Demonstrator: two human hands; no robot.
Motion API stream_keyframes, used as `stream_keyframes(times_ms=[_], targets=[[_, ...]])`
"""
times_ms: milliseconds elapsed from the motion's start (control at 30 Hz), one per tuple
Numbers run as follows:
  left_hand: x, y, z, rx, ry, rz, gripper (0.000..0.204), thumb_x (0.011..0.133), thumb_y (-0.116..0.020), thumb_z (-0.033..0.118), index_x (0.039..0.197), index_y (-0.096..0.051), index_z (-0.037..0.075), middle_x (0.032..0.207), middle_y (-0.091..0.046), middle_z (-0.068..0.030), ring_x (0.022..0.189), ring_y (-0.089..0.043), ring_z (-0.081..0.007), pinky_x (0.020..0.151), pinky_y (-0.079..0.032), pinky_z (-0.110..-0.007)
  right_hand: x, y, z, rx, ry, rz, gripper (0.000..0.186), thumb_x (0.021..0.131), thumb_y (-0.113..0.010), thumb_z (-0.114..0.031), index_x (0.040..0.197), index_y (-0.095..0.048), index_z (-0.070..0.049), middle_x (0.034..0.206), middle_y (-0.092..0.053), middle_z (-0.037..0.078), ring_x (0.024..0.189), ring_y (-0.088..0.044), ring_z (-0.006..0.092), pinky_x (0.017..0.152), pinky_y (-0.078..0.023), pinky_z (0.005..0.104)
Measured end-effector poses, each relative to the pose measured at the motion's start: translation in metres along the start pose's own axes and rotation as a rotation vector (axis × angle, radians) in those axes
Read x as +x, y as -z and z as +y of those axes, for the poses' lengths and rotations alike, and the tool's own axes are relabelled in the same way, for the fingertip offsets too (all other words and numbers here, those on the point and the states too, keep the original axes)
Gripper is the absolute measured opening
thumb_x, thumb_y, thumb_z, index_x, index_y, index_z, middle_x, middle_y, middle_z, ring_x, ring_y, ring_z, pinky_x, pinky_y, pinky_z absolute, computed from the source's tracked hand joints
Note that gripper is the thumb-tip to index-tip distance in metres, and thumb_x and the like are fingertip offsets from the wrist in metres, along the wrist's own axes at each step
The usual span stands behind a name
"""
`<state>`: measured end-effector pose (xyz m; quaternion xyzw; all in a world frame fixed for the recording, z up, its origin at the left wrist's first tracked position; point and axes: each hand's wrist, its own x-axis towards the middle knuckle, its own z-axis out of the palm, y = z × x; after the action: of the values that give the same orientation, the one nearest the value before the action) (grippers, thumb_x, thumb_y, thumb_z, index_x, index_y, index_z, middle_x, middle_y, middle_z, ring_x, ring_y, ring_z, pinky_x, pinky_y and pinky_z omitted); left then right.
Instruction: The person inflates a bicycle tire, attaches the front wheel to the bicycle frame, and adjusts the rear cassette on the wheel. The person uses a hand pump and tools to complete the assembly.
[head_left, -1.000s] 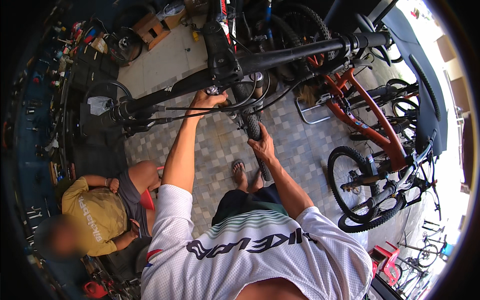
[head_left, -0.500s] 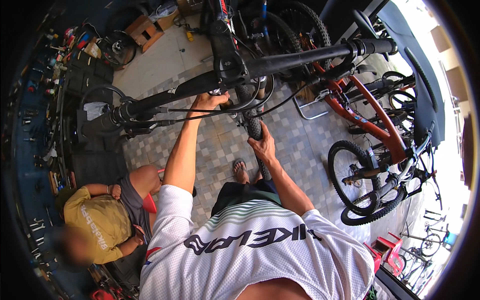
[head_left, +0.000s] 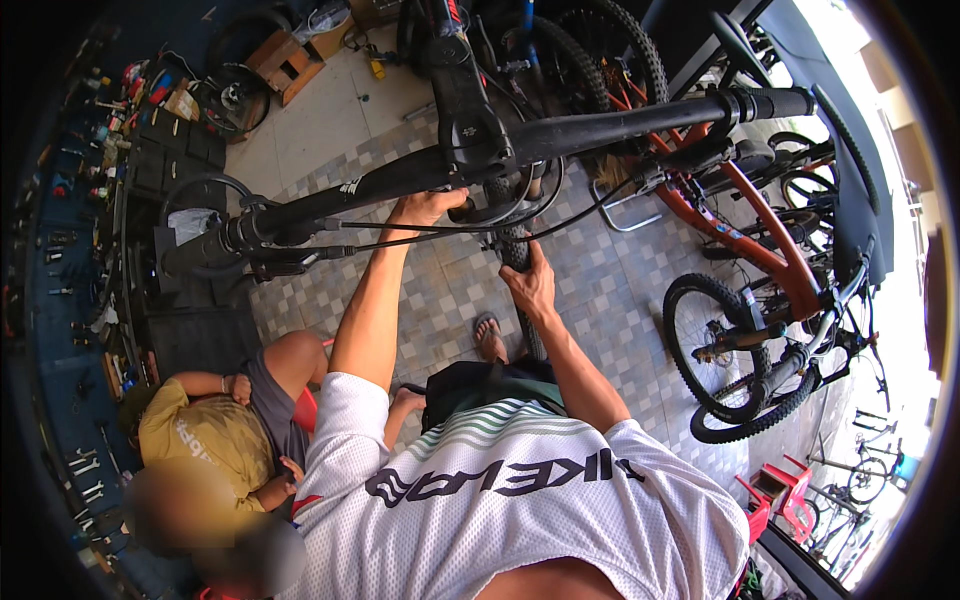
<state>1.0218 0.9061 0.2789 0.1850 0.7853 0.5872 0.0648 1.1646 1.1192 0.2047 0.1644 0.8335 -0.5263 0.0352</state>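
A bicycle's black handlebar (head_left: pixel 400 180) crosses in front of me, with its stem (head_left: pixel 475 130) in the middle and cables looping below. My left hand (head_left: pixel 425 208) is closed at the top of the front fork (head_left: pixel 460 212), just under the bar; its fingertips are partly hidden. Lower down and to the right, my right hand (head_left: pixel 530 280) is closed around the knobby front tyre (head_left: pixel 515 255), thumb on the near side. The wheel runs down toward my body, beside my sandalled foot (head_left: pixel 490 338).
An orange mountain bike (head_left: pixel 740 240) stands at right, more bikes behind it. On the left, a person in a yellow shirt (head_left: pixel 205 425) sits by the tool wall (head_left: pixel 70 340). Red plastic chairs (head_left: pixel 785 495) are at lower right. A cardboard box (head_left: pixel 285 65) lies at the back left.
The handlebar's right end and the stem have shifted slightly right, and both my hands with them. The seated person has leaned toward me. Another foot now shows beside my left sleeve.
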Motion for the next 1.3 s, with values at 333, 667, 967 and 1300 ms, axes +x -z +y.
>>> stream_keyframes(times_ms=[333,667,967,1300], targets=[[-0.004,0.002,-0.002,0.106,-0.146,-0.018,0.006,0.081,-0.066,0.007,0.086,-0.067,0.003,0.086,-0.068,-0.0022,0.086,-0.064,-0.0137,0.081,-0.052,-0.03,-0.016,0.007,-0.055,0.033,-0.107,-0.082,0.078,0.073,-0.072,-0.026,0.147,-0.047,-0.016,0.091,-0.071,0.026,0.09,-0.069,0.0448,0.08,-0.05,0.0515],[-0.001,0.003,0.001,-0.174,0.076,-0.035,0.006,0.08,-0.063,0.001,0.086,-0.066,0.003,0.089,-0.067,-0.003,0.089,-0.065,-0.0151,0.084,-0.052,-0.031,-0.025,0.001,-0.037,-0.014,-0.088,-0.069,0.081,0.074,-0.073,-0.025,0.149,-0.044,-0.018,0.109,-0.07,0.025,0.102,-0.067,0.0456,0.088,-0.051,0.0512],[-0.001,0.001,0.005,-0.23,0.083,-0.023,0.014,0.079,-0.063,-0.001,0.091,-0.064,0.005,0.086,-0.065,-0.0015,0.081,-0.064,-0.0126,0.079,-0.051,-0.029,-0.014,0.0,-0.005,-0.004,-0.074,-0.06,0.081,0.075,-0.073,-0.026,0.15,-0.043,-0.018,0.112,-0.07,0.026,0.104,-0.066,0.0466,0.089,-0.051,0.0515],[-0.001,0.0,0.007,-0.311,0.187,0.015,0.008,0.08,-0.064,0.001,0.087,-0.066,0.002,0.089,-0.067,-0.0038,0.091,-0.066,-0.0177,0.088,-0.052,-0.034,-0.016,-0.001,-0.001,0.0,-0.07,-0.057,0.081,0.075,-0.073,-0.027,0.15,-0.042,-0.023,0.117,-0.069,0.025,0.106,-0.067,0.0452,0.091,-0.052,0.0511]])
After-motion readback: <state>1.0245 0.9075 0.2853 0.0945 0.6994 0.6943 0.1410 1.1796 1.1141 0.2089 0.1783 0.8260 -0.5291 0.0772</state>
